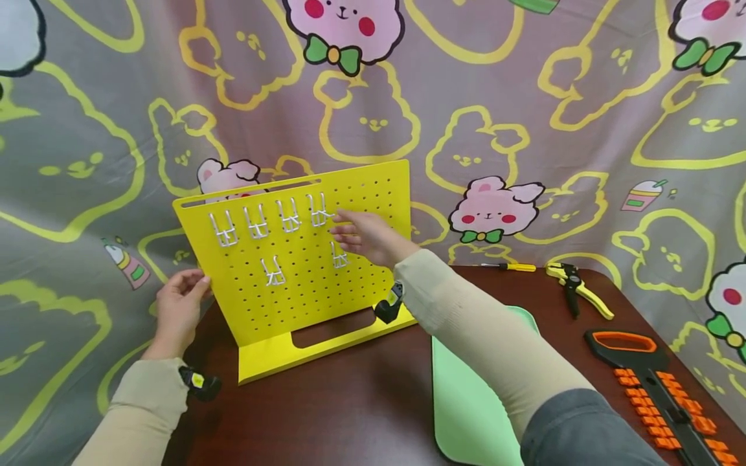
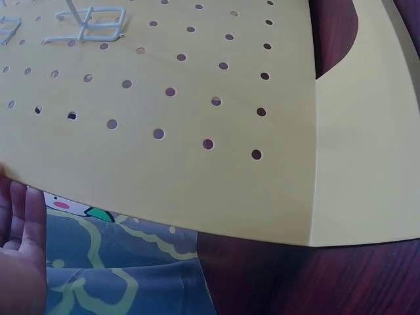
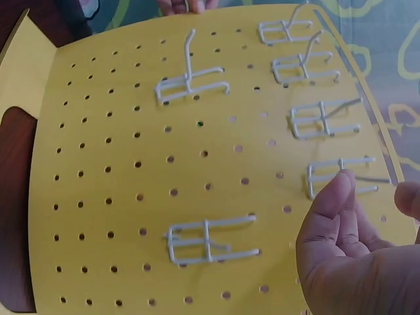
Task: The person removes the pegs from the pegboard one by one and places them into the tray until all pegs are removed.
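A yellow pegboard [image 1: 303, 291] stands on the dark table, with white wire hooks fitted to it. Several hooks, among them the rightmost upper hook [image 1: 318, 210], form a row near its top; a lower left hook [image 1: 272, 272] and a lower right hook [image 1: 339, 255] sit beneath. My left hand [image 1: 179, 307] grips the board's left edge, thumb at the front. Beside the rightmost upper hook is my right hand [image 1: 370, 236], its fingers loosely extended and thumb apart in the right wrist view. Whether a fingertip touches that hook [image 3: 341, 176] I cannot tell.
A green tray [image 1: 466, 401] lies right of the board, partly under my right forearm. Farther right are a yellow-handled screwdriver [image 1: 519, 266], a yellow-and-black plier-like tool [image 1: 577, 288] and a black rack with orange pieces [image 1: 653, 375]. A patterned curtain [image 1: 495, 65] hangs behind.
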Motion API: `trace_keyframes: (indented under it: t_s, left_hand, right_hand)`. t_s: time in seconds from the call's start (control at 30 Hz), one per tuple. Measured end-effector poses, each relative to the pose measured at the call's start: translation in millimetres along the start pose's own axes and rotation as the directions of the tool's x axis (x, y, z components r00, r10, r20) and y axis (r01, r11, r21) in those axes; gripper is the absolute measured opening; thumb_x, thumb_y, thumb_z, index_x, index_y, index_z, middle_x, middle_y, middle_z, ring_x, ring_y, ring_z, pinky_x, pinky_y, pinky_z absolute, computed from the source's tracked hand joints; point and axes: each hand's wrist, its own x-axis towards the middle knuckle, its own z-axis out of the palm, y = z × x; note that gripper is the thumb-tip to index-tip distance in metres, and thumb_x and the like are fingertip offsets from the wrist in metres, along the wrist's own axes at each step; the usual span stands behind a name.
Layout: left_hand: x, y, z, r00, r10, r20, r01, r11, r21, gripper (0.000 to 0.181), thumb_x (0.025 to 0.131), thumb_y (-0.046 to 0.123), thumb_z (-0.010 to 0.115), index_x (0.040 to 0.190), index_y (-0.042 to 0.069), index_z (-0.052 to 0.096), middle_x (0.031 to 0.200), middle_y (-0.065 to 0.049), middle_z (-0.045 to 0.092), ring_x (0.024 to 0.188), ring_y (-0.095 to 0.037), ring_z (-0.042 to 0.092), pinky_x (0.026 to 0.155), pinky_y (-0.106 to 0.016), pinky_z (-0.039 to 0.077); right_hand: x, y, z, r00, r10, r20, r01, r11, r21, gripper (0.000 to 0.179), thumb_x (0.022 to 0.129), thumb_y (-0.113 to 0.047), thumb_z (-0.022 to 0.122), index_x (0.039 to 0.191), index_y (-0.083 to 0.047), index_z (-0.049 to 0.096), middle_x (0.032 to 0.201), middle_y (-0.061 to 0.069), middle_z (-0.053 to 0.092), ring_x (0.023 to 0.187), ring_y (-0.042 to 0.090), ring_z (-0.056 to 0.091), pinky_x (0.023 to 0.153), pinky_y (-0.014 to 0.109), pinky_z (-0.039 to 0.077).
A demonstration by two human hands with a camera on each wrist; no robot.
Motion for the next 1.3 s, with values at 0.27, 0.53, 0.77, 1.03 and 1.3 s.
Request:
trace_keyframes:
  t_s: [0.27, 0.53, 0.77, 1.03, 1.3]
  left_hand:
    - [1.4, -1.2, 0.3, 1.000, -0.008, -0.006, 0.007, 0.998, -0.067, 0.007, 0.105, 0.009, 0.061, 0.111, 0.011, 0.063, 0.097, 0.003, 0.058, 0.087, -0.010, 0.057, 0.074, -0.010, 0.051]
    - [2.6, -3.2, 1.7, 1.000, 0.011, -0.009, -0.011, 0.998, -0.064, 0.007, 0.104, 0.008, 0.061, 0.110, 0.012, 0.063, 0.094, 0.006, 0.058, 0.085, -0.009, 0.057, 0.073, -0.011, 0.052]
    - [2.0, -3.0, 0.6, 1.000, 0.009, -0.005, -0.009, 0.998, -0.058, 0.007, 0.104, 0.010, 0.061, 0.112, 0.010, 0.063, 0.097, 0.003, 0.059, 0.087, -0.010, 0.057, 0.073, -0.011, 0.052]
    - [2.7, -2.2, 2.4, 1.000, 0.015, -0.001, -0.015, 0.997, -0.073, 0.008, 0.104, 0.009, 0.062, 0.111, 0.013, 0.063, 0.097, 0.004, 0.058, 0.087, -0.009, 0.056, 0.074, -0.011, 0.051]
    - [1.9, -4.3, 1.1, 1.000, -0.016, 0.000, 0.016, 0.996, -0.084, 0.008, 0.104, 0.011, 0.062, 0.111, 0.011, 0.063, 0.100, 0.001, 0.059, 0.088, -0.009, 0.057, 0.074, -0.011, 0.052]
  right_hand:
    - [5.4, -0.5, 13.3, 0.999, -0.009, -0.047, 0.020, 0.974, 0.226, 0.021, 0.109, -0.022, 0.056, 0.116, -0.003, 0.060, 0.100, 0.007, 0.067, 0.083, 0.015, 0.062, 0.073, 0.022, 0.054]
    - [5.1, -1.0, 15.0, 0.998, 0.018, -0.056, -0.002, 0.962, 0.272, 0.010, 0.105, -0.011, 0.061, 0.110, -0.003, 0.063, 0.095, 0.006, 0.066, 0.078, 0.012, 0.060, 0.069, 0.020, 0.053]
    - [2.8, -0.7, 18.0, 0.996, 0.088, -0.030, -0.073, 0.941, 0.332, 0.008, 0.105, -0.005, 0.059, 0.109, 0.000, 0.064, 0.097, 0.008, 0.066, 0.082, 0.013, 0.061, 0.071, 0.020, 0.054]
    - [-6.6, 3.0, 3.1, 0.999, 0.006, -0.052, 0.006, 0.976, 0.218, 0.032, 0.106, -0.002, 0.057, 0.136, 0.009, 0.055, 0.095, 0.008, 0.064, 0.086, 0.014, 0.058, 0.068, 0.018, 0.054]
    - [-16.6, 13.9, -52.2, 0.989, -0.007, -0.148, 0.021, 0.995, 0.093, 0.036, 0.107, -0.005, 0.056, 0.139, 0.010, 0.051, 0.095, 0.007, 0.062, 0.080, 0.012, 0.058, 0.067, 0.017, 0.054]
